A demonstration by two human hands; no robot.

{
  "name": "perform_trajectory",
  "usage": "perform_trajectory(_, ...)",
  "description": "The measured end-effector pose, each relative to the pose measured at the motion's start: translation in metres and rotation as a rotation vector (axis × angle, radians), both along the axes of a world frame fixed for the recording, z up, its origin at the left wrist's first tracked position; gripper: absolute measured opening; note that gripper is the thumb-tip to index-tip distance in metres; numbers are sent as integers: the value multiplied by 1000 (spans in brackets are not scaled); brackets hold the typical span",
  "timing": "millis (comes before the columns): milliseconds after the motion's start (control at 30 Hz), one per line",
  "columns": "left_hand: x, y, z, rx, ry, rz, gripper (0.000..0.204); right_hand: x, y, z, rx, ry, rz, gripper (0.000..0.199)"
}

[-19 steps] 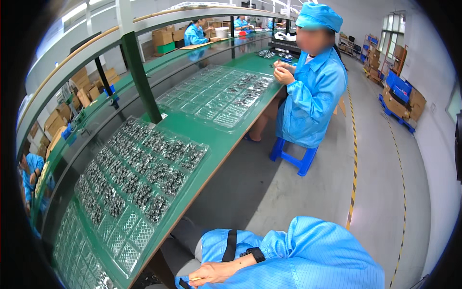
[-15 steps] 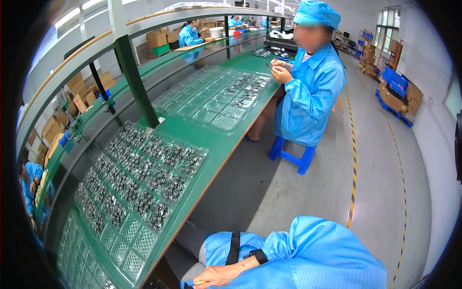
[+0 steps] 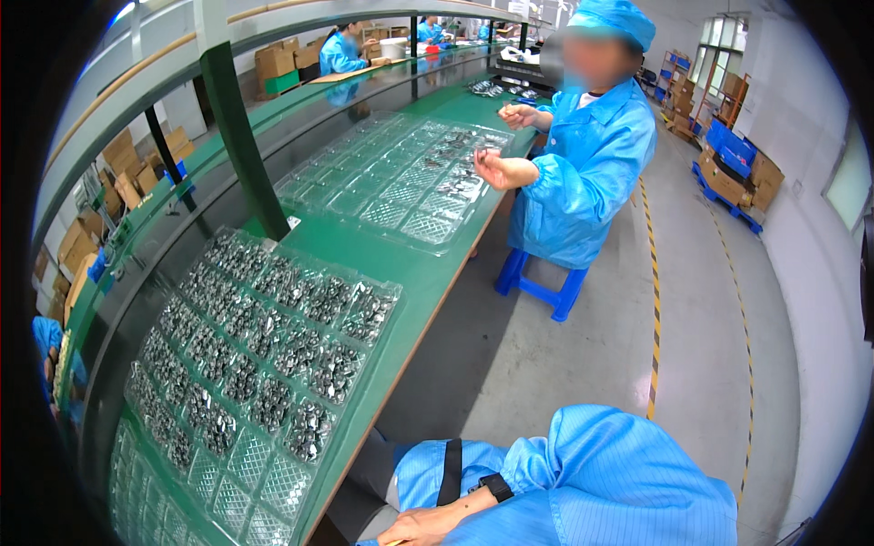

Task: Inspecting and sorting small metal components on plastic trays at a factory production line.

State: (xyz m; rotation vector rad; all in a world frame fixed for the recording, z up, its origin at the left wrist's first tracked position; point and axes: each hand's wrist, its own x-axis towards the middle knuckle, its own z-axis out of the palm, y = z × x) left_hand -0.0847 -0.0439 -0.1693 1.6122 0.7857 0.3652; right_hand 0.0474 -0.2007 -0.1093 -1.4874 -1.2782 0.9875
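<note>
Right hand (image 3: 428, 525), grip indiscernible, rests in lap beside the filled parts tray (image 3: 264, 355); careless reach risks spilling parts.

Blue stool (image 3: 539, 284), cardboard boxes (image 3: 275, 62), green post (image 3: 241, 141)

One green workbench (image 3: 414, 273) is shown. Two groups of clear blister trays are laid on it: one near group (image 3: 264, 355), its pockets mostly filled with small metal parts, and one far group (image 3: 401, 177), mostly unfilled; the number of single trays in each group cannot be told. One green upright post (image 3: 238, 136) is seen between the groups. One blue stool (image 3: 539, 284) is counted. One co-worker in a blue coat and cap (image 3: 587, 168) is seated beside the bench, and two more people in blue (image 3: 341, 50) are counted far behind. One hand of the wearer (image 3: 428, 525) is visible, with one black wristband (image 3: 496, 487).
</note>
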Motion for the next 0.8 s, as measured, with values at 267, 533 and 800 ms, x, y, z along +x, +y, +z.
perform_trajectory(267,-7,15,-9,-75,16,99,19,4,0,-1,68,82,-62,29)
perform_trajectory(533,-28,32,-21,-125,20,276,21,-2,9,-18,90,65,-172,26)
perform_trajectory(800,10,4,37,-162,29,-234,15,10,4,-8,90,80,-452,22)
